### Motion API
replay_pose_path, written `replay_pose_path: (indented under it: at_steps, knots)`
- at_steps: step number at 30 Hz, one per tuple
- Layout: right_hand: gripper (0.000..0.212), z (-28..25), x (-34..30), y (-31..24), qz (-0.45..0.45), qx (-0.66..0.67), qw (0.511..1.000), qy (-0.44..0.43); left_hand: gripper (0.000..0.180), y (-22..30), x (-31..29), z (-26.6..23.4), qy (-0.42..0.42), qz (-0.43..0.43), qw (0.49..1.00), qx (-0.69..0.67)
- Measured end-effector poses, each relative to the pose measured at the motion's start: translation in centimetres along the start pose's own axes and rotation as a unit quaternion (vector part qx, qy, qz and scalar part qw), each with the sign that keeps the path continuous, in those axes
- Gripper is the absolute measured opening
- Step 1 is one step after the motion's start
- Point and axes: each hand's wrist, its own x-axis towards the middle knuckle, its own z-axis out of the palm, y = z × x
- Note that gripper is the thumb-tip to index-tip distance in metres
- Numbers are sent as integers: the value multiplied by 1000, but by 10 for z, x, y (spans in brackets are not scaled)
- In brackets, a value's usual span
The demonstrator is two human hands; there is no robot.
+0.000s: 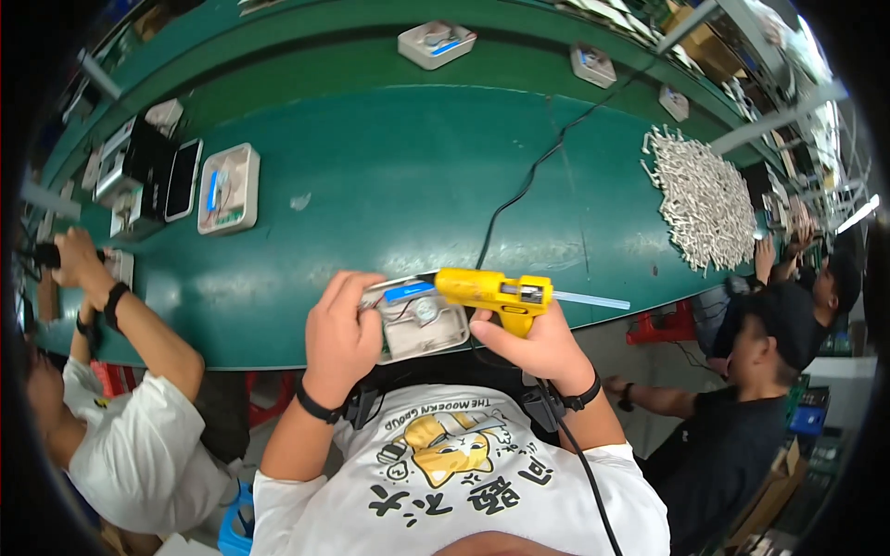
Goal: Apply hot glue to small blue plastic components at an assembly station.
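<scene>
My left hand [341, 332] grips the left side of a white plastic housing [400, 345] at the table's near edge. Inside the housing lie a blue battery-like block [409, 292] and a small round part [426, 310] with thin wires. A yellow hot glue gun [491, 289] is in my right hand [540, 350], my fingers wrapped round its handle. Its dark nozzle points left, over the housing's upper edge near the blue block. From the gun's back end sticks out a translucent glue stick [593, 300]. Whether the nozzle touches anything, I cannot tell.
A similar housing [243, 190] lies on the left of the green table [371, 167], beside a black device [148, 176]. More housings sit on the shelf behind. A black cable [528, 181] crosses the table. At right is a heap of small white parts [702, 199]. People work on both sides.
</scene>
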Motion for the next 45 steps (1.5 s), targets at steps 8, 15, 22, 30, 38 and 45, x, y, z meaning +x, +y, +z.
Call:
replay_pose_path:
  at_steps: [8,15,22,30,38,45]
  knots:
    - [21,-48,-26,73,-28,182,956,229,28,-45,107,-26,-8,22,998,-57]
    - [12,-50,-30,88,-93,287,925,230,32,-81,263,-32,106,-136,985,-31]
    - [15,-46,-34,86,-102,330,914,214,47,-87,315,7,236,65,955,167]
    - [19,-49,-9,91,-164,278,919,227,75,-42,420,95,7,233,869,437]
    - [29,-55,-9,92,-162,291,912,238,58,-70,473,86,1,296,817,495]
    - [31,-60,-16,89,-98,325,919,202,33,-54,440,81,-5,383,853,355]
